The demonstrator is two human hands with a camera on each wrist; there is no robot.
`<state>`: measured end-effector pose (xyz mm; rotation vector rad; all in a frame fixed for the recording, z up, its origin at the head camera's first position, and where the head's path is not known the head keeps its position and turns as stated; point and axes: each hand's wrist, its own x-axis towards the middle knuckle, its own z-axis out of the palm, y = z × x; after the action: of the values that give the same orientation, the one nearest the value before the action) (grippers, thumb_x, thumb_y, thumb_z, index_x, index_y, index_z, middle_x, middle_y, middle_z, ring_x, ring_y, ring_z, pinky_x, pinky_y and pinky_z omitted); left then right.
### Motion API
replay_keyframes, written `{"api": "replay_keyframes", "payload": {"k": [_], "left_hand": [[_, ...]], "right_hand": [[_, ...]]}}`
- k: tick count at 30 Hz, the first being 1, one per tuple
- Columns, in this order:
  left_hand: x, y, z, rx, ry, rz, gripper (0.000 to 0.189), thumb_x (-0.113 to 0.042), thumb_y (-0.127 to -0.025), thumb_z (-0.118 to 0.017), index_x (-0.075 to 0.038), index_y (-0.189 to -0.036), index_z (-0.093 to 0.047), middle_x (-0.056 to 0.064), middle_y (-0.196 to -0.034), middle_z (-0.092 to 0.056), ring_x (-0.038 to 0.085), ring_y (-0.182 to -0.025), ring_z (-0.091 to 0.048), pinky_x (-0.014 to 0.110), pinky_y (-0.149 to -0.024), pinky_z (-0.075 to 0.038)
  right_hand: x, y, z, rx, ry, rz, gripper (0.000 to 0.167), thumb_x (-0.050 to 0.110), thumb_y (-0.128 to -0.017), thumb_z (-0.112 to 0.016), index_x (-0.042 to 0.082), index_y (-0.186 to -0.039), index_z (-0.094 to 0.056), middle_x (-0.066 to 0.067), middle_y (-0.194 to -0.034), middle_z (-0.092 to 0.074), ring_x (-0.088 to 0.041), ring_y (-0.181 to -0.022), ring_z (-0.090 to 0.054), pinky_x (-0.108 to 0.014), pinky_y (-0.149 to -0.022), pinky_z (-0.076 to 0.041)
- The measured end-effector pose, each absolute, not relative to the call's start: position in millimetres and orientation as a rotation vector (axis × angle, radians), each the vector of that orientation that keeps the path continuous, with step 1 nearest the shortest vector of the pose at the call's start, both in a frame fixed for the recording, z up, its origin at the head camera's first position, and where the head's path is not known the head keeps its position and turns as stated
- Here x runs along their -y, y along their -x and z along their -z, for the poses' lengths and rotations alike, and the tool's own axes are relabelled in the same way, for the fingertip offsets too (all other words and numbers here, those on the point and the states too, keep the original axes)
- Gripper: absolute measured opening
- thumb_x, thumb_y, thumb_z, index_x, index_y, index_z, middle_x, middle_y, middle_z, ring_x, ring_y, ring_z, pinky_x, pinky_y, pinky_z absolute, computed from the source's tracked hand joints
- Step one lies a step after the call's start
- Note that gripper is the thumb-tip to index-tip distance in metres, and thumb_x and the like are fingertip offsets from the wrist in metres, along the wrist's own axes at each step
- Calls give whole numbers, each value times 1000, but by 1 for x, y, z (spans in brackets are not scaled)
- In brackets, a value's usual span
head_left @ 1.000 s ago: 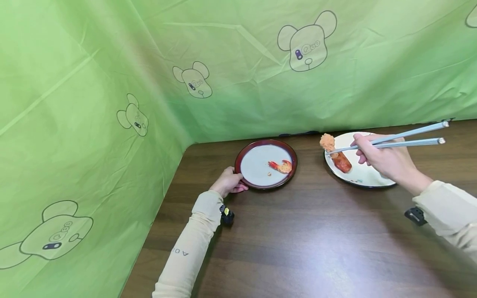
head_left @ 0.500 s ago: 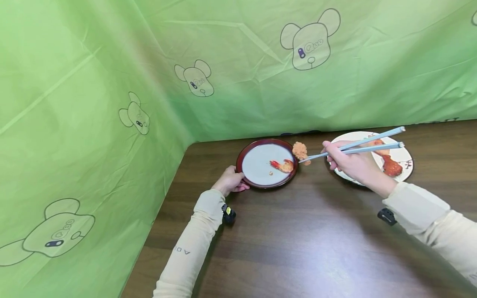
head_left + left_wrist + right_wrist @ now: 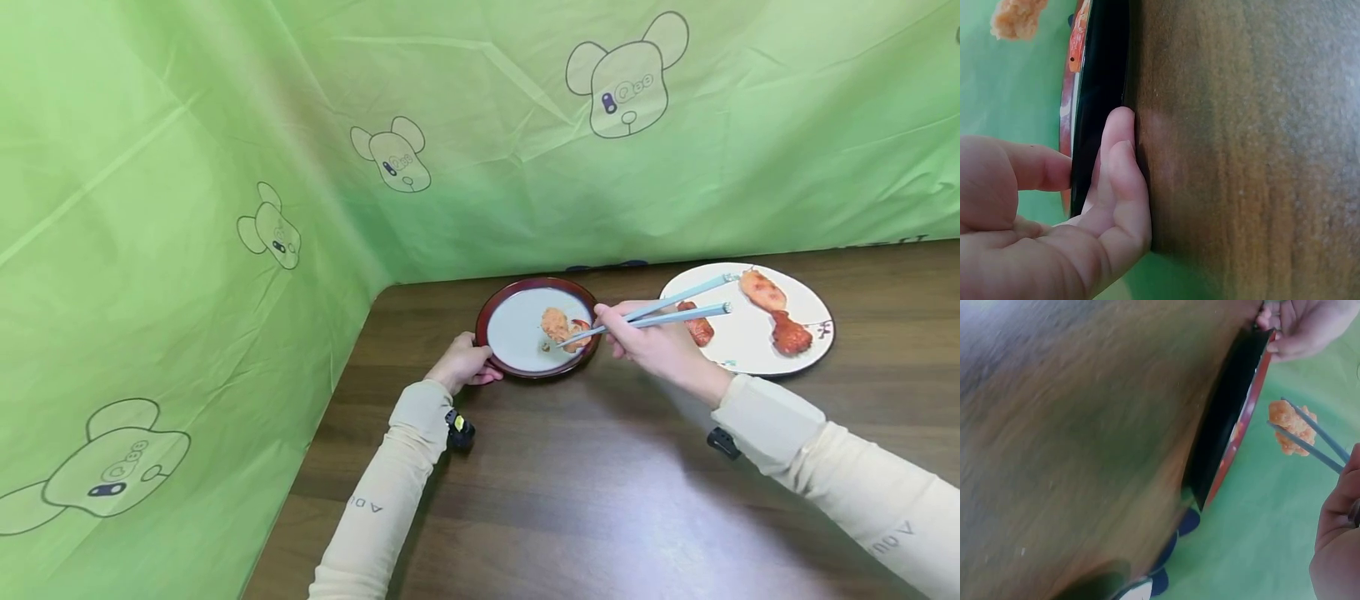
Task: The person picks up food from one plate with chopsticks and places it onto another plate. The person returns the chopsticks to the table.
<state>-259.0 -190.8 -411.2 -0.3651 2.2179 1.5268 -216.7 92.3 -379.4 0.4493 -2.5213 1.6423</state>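
My left hand grips the near-left rim of a red-rimmed plate. In the left wrist view its thumb presses the rim from above while the fingers reach beneath the dark underside. My right hand holds a pair of light blue chopsticks. Their tips pinch a lumpy piece of fried chicken, which hangs above the red-rimmed plate, clear of its surface in the right wrist view. Below it lies a shrimp with a red tail, partly hidden by the chicken and chopsticks.
A white plate stands to the right on the brown wooden table. It bears a chicken drumstick and a glazed reddish-brown meat piece. Green cloth with bear-head prints hangs behind the table and along its left side.
My right hand has moved left, carrying the fried chicken in the chopsticks from the white plate to above the red-rimmed plate. My left hand keeps its grip on the rim.
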Motion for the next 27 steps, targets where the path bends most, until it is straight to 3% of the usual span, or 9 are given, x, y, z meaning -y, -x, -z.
{"api": "replay_keyframes", "payload": {"k": [4, 9, 17, 27], "left_hand": [[191, 259, 409, -2219, 370, -1510, 36, -9, -99, -45, 0, -132, -33, 9, -73, -61, 11, -56, -64, 17, -51, -54], [190, 259, 408, -2212, 373, -1504, 37, -9, -100, -45, 1, -133, -33, 9, -72, -61, 11, -56, -64, 17, -51, -54], [190, 261, 413, -2209, 366, -1519, 28, -8, -99, -43, 0, -124, -35, 9, -69, -61, 10, -54, -64, 17, -49, -52], [190, 260, 410, -2219, 371, -1513, 35, -9, -100, -44, 1, -132, -34, 9, -70, -61, 10, -55, -64, 17, -51, -54]], "right_hand": [[-82, 217, 383, 2490, -502, -1705, 36, 33, -99, -53, 4, -87, -70, -13, -60, -62, -17, -49, -56, -25, -40, -44], [-67, 214, 378, 2493, -509, -1714, 30, 24, -98, -55, 2, -85, -71, -10, -58, -61, -15, -48, -55, -22, -41, -43], [-55, 220, 392, 2477, -481, -1755, 39, 34, -97, -56, 4, -76, -69, -9, -55, -61, -33, -52, -59, -26, -41, -45], [-46, 223, 396, 2495, -413, -1723, 41, 37, -96, -57, 9, -68, -65, -8, -55, -63, -34, -53, -61, -26, -40, -44]]}}
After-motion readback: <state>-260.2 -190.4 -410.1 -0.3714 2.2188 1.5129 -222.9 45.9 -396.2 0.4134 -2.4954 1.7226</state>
